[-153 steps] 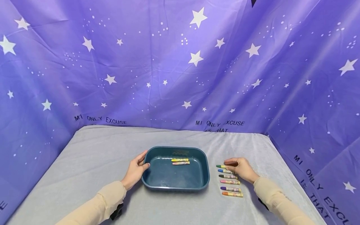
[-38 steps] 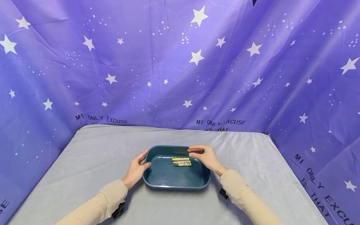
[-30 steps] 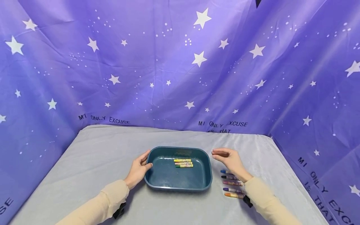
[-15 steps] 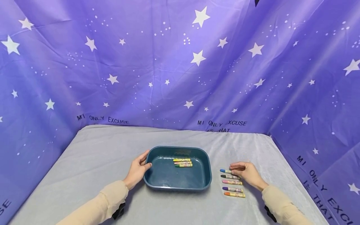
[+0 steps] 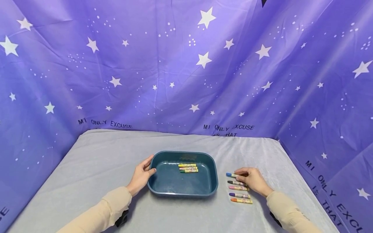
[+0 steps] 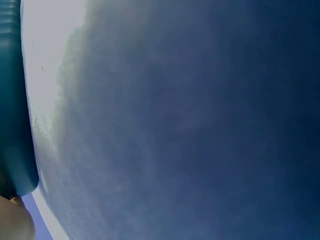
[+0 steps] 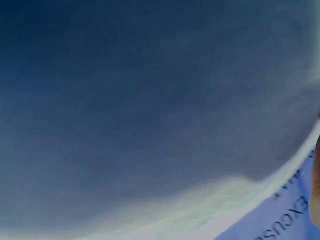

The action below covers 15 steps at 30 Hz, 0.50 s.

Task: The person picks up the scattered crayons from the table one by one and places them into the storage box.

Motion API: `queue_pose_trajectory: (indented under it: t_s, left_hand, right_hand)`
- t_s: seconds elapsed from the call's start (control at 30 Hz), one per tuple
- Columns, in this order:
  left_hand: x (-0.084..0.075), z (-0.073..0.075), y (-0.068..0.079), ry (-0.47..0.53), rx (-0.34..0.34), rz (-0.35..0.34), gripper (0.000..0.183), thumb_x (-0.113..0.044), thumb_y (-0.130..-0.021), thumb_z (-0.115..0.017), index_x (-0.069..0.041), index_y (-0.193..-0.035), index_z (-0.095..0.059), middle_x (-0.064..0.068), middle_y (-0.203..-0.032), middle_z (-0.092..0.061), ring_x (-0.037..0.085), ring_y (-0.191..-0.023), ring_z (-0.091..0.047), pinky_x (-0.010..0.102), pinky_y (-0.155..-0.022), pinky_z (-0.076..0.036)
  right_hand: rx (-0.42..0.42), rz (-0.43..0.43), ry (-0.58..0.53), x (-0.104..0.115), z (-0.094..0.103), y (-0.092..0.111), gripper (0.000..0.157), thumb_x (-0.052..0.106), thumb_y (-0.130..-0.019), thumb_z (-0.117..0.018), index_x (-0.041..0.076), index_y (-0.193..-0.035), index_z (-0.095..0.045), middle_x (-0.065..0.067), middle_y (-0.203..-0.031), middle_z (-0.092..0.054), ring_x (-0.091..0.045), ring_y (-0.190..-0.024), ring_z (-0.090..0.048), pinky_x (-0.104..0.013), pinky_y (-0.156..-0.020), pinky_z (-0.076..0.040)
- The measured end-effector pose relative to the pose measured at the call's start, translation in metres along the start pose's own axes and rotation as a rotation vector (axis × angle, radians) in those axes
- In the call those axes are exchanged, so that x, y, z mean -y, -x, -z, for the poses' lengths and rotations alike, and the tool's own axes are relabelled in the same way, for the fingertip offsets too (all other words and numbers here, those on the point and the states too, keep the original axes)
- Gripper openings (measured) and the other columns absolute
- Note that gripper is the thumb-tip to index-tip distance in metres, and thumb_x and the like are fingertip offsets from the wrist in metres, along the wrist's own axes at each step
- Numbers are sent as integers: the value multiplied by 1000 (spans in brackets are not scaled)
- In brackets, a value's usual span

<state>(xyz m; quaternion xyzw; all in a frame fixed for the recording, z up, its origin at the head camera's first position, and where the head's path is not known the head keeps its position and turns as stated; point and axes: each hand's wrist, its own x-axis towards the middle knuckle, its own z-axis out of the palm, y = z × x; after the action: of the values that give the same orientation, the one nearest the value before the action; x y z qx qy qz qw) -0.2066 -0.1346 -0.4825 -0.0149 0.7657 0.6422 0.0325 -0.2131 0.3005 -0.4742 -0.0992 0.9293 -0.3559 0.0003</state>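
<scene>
My left hand (image 5: 141, 175) grips the left end of a dark teal plastic tray (image 5: 183, 194), its thumb over the rim and its fingers against the outside wall. Inside lie a yellow crayon (image 5: 187, 165), a pink crayon (image 5: 188, 168) and a green crayon (image 5: 190, 171), side by side. Right of the tray, my right hand (image 5: 254, 181) pinches a blue crayon (image 5: 231, 174) near its back end; its tip points left. Below it on the cloth are a black crayon (image 5: 235, 183), another pink crayon (image 5: 237, 188), a purple crayon (image 5: 240, 195) and an orange crayon (image 5: 241, 201).
A grey cloth (image 5: 96, 158) covers the table. Purple curtains (image 5: 163, 64) with white stars stand behind and at both sides. In the left wrist view the tray's outer wall (image 6: 17, 110) shows at the edge; the right wrist view is mostly dark cloth (image 7: 125, 115).
Over these seconds the green crayon went from the row into the tray. My right hand came back from the tray to the row and has now lifted the blue crayon slightly. My left hand stayed.
</scene>
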Motion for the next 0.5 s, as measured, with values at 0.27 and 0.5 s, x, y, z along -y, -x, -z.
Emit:
queue_pose_trajectory:
  t_s: [0.27, 0.5]
  left_hand:
    - [1, 1, 0, 13, 12, 13, 64, 2, -86, -54, -11, -144, -30, 15, -144, -37, 23, -130, -39, 37, -101, -40]
    - [1, 0, 1, 13, 13, 11, 63, 1, -86, -54, -11, -144, -31, 15, -143, -37, 24, -130, -39, 38, -100, -40]
  right_hand:
    - [-17, 0, -86, 38, 4, -13, 22, 11, -79, -70, 4, -100, -70, -10, -96, -70, -12, -81, -66, -20, -71, -53]
    - [-43, 9, -214, 68, -2, -29, 27, 13, -79, -71, 4, -104, -69, -12, -100, -69, -13, -84, -66, -20, -72, -53]
